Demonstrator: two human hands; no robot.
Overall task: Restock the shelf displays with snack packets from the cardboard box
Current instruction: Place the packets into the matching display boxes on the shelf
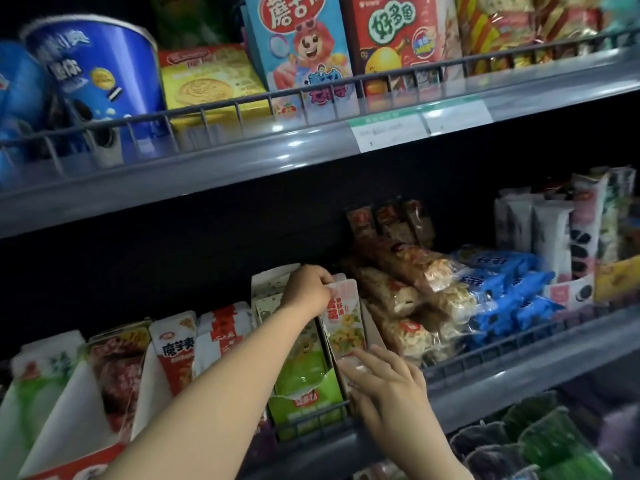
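- Nearest the lens: left forearm, running up from the bottom edge toward the middle shelf (519, 368).
- Left hand (306, 289) — fingers curled over the top edge of a pale snack packet (343, 317), pinching it; packet upright in an open white display carton (268, 278), at the right end of a row of green packets (304, 362).
- Right hand (388, 386) at the packet's lower end, fingers extended and slightly spread, fingertips (349, 358) touching the bottom corner just above the shelf's wire front rail.
- Left of the carton, same shelf: red-and-white packets (176, 348) and dark red packets (117, 368) standing in neighbouring white trays.
- Right of the carton: clear bags of pale round snacks (412, 296) stacked on their sides, then blue packs (509, 289), then tall white and pink packs (568, 233) standing upright.
- Upper shelf, left to right: blue tub (93, 71), yellow biscuit box (207, 81), light-blue cartoon box (301, 46), red box (398, 39) — all behind a wire rail, with price labels (419, 124) on the shelf edge below.
- Lowest level, bottom right: green packets (554, 441), blurred.
- Cardboard box: out of frame.
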